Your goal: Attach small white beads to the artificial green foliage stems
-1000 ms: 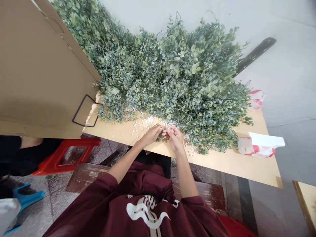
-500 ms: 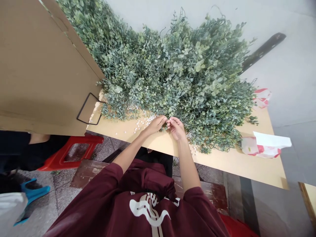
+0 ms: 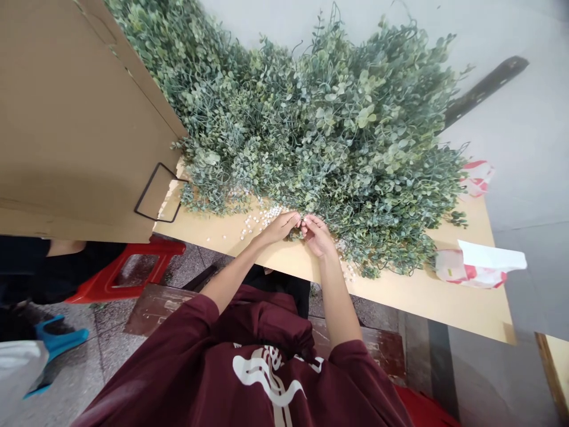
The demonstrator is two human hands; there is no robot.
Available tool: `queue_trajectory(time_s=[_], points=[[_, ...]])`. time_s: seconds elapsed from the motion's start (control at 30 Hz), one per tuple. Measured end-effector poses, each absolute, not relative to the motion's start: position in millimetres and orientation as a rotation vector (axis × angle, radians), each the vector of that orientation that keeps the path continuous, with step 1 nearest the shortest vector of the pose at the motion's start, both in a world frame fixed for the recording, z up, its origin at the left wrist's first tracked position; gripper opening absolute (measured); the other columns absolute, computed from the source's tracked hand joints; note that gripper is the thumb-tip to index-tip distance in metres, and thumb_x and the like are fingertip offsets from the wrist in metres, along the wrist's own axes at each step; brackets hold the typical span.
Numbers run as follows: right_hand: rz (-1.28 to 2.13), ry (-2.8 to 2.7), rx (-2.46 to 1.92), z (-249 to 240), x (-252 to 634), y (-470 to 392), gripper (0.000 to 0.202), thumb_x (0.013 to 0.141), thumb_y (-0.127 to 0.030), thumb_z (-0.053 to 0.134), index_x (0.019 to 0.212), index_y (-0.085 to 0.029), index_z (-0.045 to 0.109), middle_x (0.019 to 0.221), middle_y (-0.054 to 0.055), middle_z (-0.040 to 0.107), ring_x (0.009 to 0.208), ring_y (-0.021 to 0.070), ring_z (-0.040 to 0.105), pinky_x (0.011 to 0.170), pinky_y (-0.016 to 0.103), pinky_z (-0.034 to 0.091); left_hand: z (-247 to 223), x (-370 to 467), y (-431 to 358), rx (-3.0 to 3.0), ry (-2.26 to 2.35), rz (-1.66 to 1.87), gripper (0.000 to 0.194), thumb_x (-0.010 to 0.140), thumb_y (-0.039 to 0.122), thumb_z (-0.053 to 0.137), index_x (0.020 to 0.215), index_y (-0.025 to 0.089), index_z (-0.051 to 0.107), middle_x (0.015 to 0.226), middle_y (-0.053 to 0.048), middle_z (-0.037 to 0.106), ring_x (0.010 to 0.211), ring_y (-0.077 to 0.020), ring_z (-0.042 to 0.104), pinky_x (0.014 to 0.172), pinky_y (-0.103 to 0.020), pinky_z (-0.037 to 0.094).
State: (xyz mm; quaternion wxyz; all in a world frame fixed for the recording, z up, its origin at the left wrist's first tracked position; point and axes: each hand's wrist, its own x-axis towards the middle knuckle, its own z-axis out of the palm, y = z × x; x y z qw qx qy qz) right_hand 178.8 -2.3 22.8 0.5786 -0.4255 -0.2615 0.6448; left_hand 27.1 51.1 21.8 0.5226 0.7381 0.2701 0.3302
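Observation:
My left hand (image 3: 284, 227) and my right hand (image 3: 318, 236) meet fingertip to fingertip at the front of a large heap of artificial leafy greenery (image 3: 329, 136). Both are closed in a pinch. Some leaves of a green sprig (image 3: 293, 235) show just below and between the fingers, seemingly held by the left hand. What the right fingertips pinch is too small to make out. Small white pieces (image 3: 269, 216) are scattered on the table beside my left hand, and several more (image 3: 349, 271) lie to the right of my right wrist.
The greenery covers much of the light wooden table (image 3: 466, 308). A large cardboard box (image 3: 80, 118) stands at the left, near a black wire frame (image 3: 157, 193). At right lies a red and white plastic bag (image 3: 471, 273) with white paper. A red stool (image 3: 133, 270) and another person's dark clothing (image 3: 62, 273) are lower left.
The view has shifted slightly. My hands stay together at nearly the same spot, with the right fingers a little changed in pose.

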Motion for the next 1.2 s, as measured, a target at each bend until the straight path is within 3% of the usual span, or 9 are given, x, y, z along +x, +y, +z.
queue_trajectory(time_s=[0.3,1.2], points=[[1.557,-0.571,-0.919,20,178,0,0.016,0.072,-0.028,0.078,0.082,-0.02,0.068,0.07,-0.003,0.061,0.055,0.0058,0.05,0.049,0.016,0.046,26,27,54,1.791,0.657,0.768,0.047,0.097,0.052,0.029,0.074,0.016,0.05,0.075,-0.002,0.054,0.073,-0.0139,0.052,0.074,-0.026,0.042],[1.379,-0.639,-1.009,18,166,0,0.013,0.077,-0.031,0.073,0.08,-0.02,0.066,0.071,-0.002,0.059,0.055,0.0064,0.05,0.052,0.017,0.045,25,27,57,1.929,0.663,0.766,0.044,0.1,0.044,0.026,0.075,0.017,0.049,0.075,-0.002,0.052,0.073,-0.0141,0.051,0.073,-0.027,0.04]])
